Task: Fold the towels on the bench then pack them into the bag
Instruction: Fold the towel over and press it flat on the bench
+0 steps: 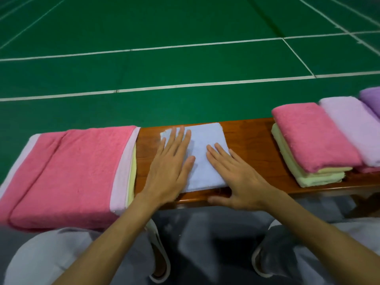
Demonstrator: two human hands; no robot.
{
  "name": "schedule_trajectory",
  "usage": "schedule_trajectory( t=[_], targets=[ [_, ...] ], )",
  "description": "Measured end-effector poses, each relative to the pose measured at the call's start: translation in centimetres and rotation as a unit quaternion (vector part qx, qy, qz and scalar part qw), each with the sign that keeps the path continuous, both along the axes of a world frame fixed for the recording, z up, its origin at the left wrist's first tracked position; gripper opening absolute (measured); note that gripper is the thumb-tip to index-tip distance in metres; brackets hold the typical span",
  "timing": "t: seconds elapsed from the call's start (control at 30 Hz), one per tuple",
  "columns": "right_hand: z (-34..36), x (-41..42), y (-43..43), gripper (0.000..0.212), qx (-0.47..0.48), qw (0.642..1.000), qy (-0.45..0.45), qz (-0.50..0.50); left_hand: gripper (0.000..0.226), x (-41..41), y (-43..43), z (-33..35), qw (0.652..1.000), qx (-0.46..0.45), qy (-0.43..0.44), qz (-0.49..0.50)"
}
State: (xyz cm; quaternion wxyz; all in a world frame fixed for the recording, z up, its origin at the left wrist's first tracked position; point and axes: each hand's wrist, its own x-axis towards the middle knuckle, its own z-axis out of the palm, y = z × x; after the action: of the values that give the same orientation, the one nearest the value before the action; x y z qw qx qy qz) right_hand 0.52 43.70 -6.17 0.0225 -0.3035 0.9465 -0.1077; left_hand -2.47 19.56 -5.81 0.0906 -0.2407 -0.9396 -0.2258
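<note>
- Your left hand (pixel 170 161) lies flat, fingers straight and slightly spread, palm down on the left part of the light blue folded terry towel (pixel 205 140). It covers the towel's left edge, so you cannot see that edge under it.
- Your right hand (pixel 240 177) is also flat and unclenched. Its fingers rest on the towel's right near part, and the thumb stretches left along the near edge of the brown polished wooden bench (pixel 250 136). The towel's near right corner is hidden beneath this palm.
- The blue towel sits on the bench between and under both hands. Its far left corner looks blurred and a little ruffled.
- Left of your left hand, just beside the wrist, lies a large flat pink terry towel (pixel 72 171) over a lilac layer (pixel 121 171) and a pale yellow layer (pixel 131 173). Only thin edges of those two show, and the pile's left end is cut off by the frame.
- Right of your right hand, well apart, a folded pink towel (pixel 312 136) rests on folded pale yellow towels (pixel 308 177).
- Beyond it lie a folded lilac towel (pixel 353 126) and a purple towel (pixel 372 97), both cropped at the frame edge.
- Below your forearms, the grey trousers (pixel 205 233) and light slippers (pixel 162 254) are blurred.
</note>
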Motion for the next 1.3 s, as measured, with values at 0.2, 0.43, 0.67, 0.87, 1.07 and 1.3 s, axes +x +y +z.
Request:
schedule_trajectory(
  t=[0.2,0.43,0.67,0.87,1.07,1.3],
  targets=[
    [-1.7,2.6,2.2,0.103,-0.012,0.999,0.052,0.009,0.102,4.1,-3.8,-2.1,0.980,-0.127,-0.001,-0.150],
    [2.3,2.6,2.8,0.034,-0.188,0.982,0.018,-0.006,0.037,4.2,-5.0,-0.2,0.991,0.075,-0.017,-0.105],
    [4.5,-1.7,3.0,0.027,-0.331,0.913,-0.170,-0.169,0.027,1.7,-3.8,1.7,0.925,0.266,-0.269,0.033],
    [2.1,-3.9,1.5,0.048,-0.335,0.859,-0.137,-0.362,0.050,-1.0,-2.0,0.4,0.903,0.250,-0.293,0.190],
    [1.0,-4.7,0.7,0.052,-0.316,0.860,-0.065,-0.396,0.053,-2.1,-0.5,-0.2,0.899,0.237,-0.248,0.273],
    [2.6,-2.5,0.0,0.036,-0.195,0.895,0.133,-0.378,0.039,0.7,0.3,2.8,0.955,0.158,0.009,0.249]
  ],
)
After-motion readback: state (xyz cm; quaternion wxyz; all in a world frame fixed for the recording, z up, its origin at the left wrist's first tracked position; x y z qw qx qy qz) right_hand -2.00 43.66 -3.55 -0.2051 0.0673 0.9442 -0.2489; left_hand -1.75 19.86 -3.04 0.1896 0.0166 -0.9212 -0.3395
